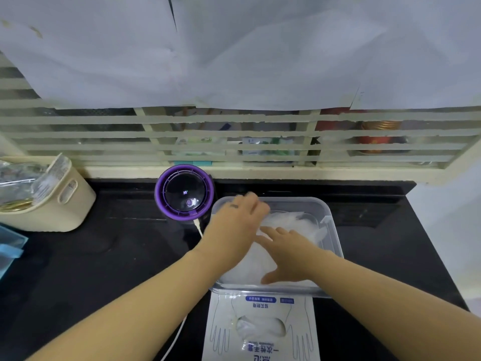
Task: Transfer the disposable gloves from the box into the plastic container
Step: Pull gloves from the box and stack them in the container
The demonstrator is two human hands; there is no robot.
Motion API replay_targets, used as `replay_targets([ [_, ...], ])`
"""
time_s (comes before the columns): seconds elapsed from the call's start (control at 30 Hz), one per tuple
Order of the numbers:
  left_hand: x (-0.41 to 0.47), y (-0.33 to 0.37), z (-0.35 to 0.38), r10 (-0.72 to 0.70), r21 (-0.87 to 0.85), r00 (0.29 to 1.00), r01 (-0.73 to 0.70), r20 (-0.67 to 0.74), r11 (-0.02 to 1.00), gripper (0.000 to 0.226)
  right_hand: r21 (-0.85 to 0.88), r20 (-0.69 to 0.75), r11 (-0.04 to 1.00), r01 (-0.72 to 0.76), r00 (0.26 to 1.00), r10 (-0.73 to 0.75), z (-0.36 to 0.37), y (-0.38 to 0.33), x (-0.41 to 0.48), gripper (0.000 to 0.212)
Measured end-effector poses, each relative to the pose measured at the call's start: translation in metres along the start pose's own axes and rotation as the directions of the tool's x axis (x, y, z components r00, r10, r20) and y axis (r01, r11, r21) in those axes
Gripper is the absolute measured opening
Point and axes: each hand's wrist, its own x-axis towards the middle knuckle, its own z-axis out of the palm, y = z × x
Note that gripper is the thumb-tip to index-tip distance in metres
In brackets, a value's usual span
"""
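Left grip (235, 222) and right grip (287, 252), both released, I press flat on gloves (299, 220) inside container (335, 234); box (263, 332) sits just beside on desk (104, 256).

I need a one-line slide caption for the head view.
Left hand and right hand press clear disposable gloves into the transparent rectangular plastic container, beyond the white glove box.

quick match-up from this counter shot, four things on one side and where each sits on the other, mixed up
Things:
1. gloves
2. glove box
3. purple gadget
4. beige basket

Places:
A. far left of the counter
B. inside the clear container
C. nearest the camera, against the container's near edge
D. just left of the container's far corner

Pairs: 1-B, 2-C, 3-D, 4-A
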Motion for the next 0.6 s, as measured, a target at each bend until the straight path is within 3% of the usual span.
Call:
replay_targets([
  [0.07,-0.001,0.007,0.011,0.085,-0.019,0.973,-0.082,0.216,0.996,0.049,-0.016,-0.011,0.999,0.027,1.000,-0.028,0.001,-0.003,0.001,0.091],
  [0.13,0.000,0.007,0.023,-0.001,-0.012,0.904,0.007,0.428,1.000,0.056,-0.032,-0.005,0.999,0.035,0.999,-0.035,0.003,-0.003,-0.001,0.089],
  [0.2,0.003,0.004,0.029,-0.060,0.016,0.842,0.061,0.536,0.998,0.064,-0.044,-0.022,0.999,0.019,1.000,-0.020,0.000,-0.002,-0.004,0.084],
  [0.37,0.010,0.011,0.036,-0.080,0.060,0.801,0.055,0.594,0.997,0.070,-0.250,-0.133,0.967,-0.045,0.991,0.012,-0.010,0.007,-0.015,0.046],
  [0.5,0.012,0.012,0.044,-0.117,0.107,0.768,0.064,0.630,0.992,0.076,-0.254,0.005,0.961,-0.108,0.994,0.113,-0.003,0.012,-0.009,0.026],
  [0.6,0.012,0.013,0.049,-0.146,0.164,0.749,0.050,0.647,0.985,0.077,-0.154,0.175,0.964,-0.217,0.954,0.243,0.002,0.020,0.005,0.034],
])
